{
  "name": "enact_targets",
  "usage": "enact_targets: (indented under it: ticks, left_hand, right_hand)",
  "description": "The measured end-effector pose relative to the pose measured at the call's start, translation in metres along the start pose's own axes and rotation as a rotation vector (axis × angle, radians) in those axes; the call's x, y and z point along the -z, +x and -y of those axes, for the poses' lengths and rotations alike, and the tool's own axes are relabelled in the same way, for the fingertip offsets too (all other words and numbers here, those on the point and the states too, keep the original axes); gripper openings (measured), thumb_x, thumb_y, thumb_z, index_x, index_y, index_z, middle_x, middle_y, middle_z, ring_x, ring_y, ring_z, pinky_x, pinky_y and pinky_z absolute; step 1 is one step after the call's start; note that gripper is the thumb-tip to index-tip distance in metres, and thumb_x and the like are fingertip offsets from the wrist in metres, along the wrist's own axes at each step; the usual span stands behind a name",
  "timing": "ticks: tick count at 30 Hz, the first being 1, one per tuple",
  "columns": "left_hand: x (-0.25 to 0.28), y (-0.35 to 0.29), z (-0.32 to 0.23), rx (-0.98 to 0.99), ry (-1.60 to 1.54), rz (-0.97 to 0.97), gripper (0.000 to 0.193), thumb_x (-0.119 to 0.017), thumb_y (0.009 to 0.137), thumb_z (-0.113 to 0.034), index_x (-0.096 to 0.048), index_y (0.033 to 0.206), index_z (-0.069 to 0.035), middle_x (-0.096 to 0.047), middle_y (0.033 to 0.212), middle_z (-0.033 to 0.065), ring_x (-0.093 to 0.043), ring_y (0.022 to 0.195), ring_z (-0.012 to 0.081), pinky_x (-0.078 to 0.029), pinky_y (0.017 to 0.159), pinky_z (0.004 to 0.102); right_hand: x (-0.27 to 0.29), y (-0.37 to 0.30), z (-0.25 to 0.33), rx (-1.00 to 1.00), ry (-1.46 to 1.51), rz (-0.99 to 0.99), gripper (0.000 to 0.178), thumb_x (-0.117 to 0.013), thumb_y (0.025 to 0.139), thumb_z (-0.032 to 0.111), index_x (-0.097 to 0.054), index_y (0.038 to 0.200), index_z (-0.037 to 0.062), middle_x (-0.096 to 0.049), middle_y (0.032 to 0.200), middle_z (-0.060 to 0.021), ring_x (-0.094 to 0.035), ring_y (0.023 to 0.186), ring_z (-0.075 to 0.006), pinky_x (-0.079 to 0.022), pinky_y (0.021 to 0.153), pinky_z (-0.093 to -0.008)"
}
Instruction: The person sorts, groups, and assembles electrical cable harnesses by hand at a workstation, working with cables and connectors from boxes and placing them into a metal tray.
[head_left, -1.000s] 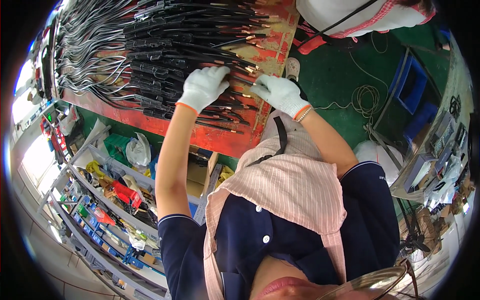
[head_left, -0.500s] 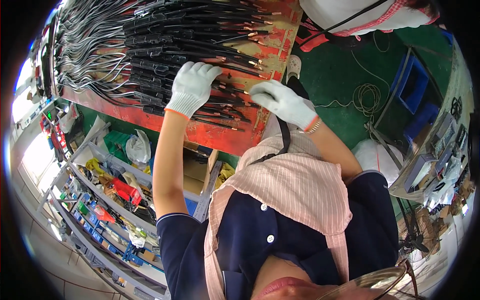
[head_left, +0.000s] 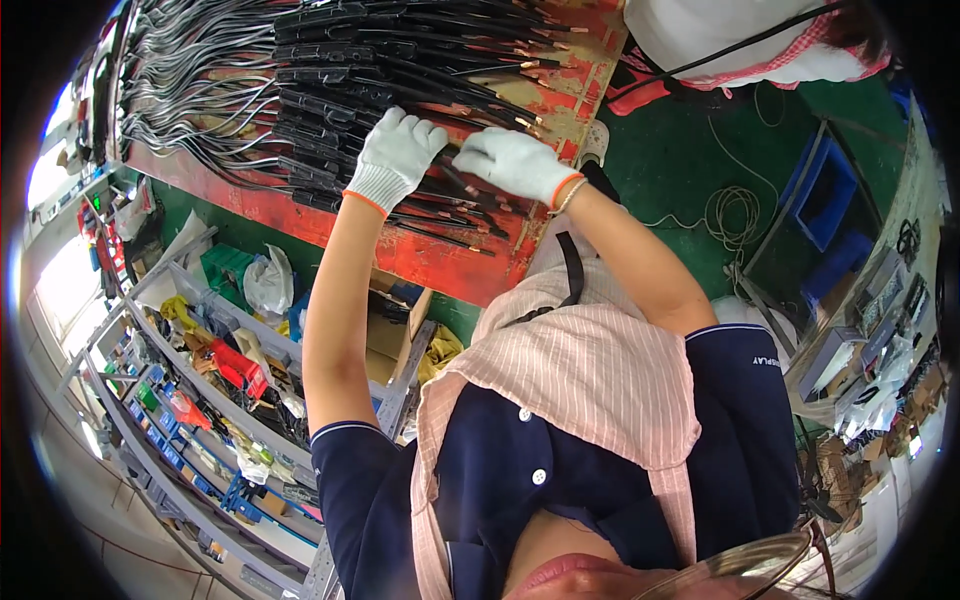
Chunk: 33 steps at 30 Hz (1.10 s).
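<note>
Many black cables [head_left: 480, 92] with bare copper ends lie side by side across a red worktable [head_left: 440, 262]. Rows of black plastic housings [head_left: 325, 105] sit partway along them, and grey wires [head_left: 195, 80] run on to the left. My left hand [head_left: 393, 160], in a white knit glove, is curled over the near cables beside the housings. My right hand [head_left: 518, 166], gloved alike, reaches in over the cable ends with thumb and fingers bent together, close to the left fingertips. What either hand grips is hidden under the gloves.
Below left of the table stand grey shelves [head_left: 215, 290] with bags and small parts. An open cardboard box [head_left: 392, 345] is under the table edge. On the green floor at right lie a coiled cord [head_left: 735, 215] and a blue bin [head_left: 825, 190]. Another person [head_left: 720, 35] is at the far right.
My right hand has moved left over the cables, from their copper ends to beside my left hand. My left hand stays over the cables, and the view has shifted slightly.
</note>
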<state>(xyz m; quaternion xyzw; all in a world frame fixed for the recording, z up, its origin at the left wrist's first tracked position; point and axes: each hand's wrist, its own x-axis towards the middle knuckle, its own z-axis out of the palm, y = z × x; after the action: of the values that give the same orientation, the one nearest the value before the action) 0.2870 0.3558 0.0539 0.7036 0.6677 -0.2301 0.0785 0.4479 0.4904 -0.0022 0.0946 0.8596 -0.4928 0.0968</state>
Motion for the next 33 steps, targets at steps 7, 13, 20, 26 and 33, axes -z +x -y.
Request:
enact_targets:
  ticks: [7,13,20,26,33]
  left_hand:
    - [-0.008,0.004,0.008,0.011,-0.206,-0.296,0.018,-0.062,0.079,-0.017,-0.057,0.096,-0.014,-0.062,0.083,0.0026,-0.061,0.082,0.0223,-0.047,0.083,0.0351]
    - [-0.011,-0.005,0.009,0.016,-0.28,-0.44,0.046,-0.076,0.061,-0.01,-0.058,0.103,-0.012,-0.064,0.087,0.0042,-0.062,0.092,0.027,-0.048,0.093,0.0383]
    - [-0.005,0.0,0.011,-0.063,-0.226,-0.494,0.035,-0.07,0.066,-0.015,-0.059,0.098,-0.01,-0.061,0.084,0.0041,-0.062,0.083,0.0251,-0.049,0.089,0.0394]
    - [-0.007,0.011,0.009,-0.017,-0.272,-0.52,0.027,-0.067,0.069,-0.014,-0.06,0.096,-0.013,-0.06,0.079,0.0036,-0.06,0.079,0.0254,-0.05,0.082,0.0365]
    - [-0.005,0.007,0.01,-0.052,-0.257,-0.545,0.021,-0.065,0.071,-0.013,-0.06,0.092,-0.015,-0.058,0.074,0.0023,-0.059,0.074,0.0243,-0.05,0.078,0.0343]
  right_hand:
    - [0.019,-0.028,0.011,-0.199,0.658,0.049,0.026,-0.055,0.097,0.028,-0.065,0.11,0.0077,-0.061,0.078,-0.0033,-0.057,0.072,-0.01,-0.045,0.065,-0.0245]
    - [0.044,-0.065,0.007,-0.397,0.92,-0.185,0.032,-0.052,0.097,0.032,-0.064,0.111,0.0059,-0.063,0.08,-0.01,-0.063,0.074,-0.0202,-0.049,0.068,-0.031]
    - [0.001,0.02,0.015,-0.095,0.593,-0.006,0.052,-0.046,0.099,0.047,-0.06,0.108,-0.0023,-0.062,0.086,-0.0158,-0.062,0.089,-0.0272,-0.05,0.076,-0.0346]
    - [0.024,-0.06,-0.009,-0.416,1.06,0.111,0.035,-0.049,0.099,0.037,-0.064,0.112,0.0077,-0.058,0.081,0.0033,-0.048,0.065,-0.0035,-0.039,0.055,-0.0198]
    - [-0.002,-0.047,0.053,-0.365,1.101,0.045,0.035,-0.05,0.1,0.037,-0.061,0.091,0.0057,-0.056,0.076,0.0034,-0.046,0.06,-0.0049,-0.038,0.052,-0.0205]
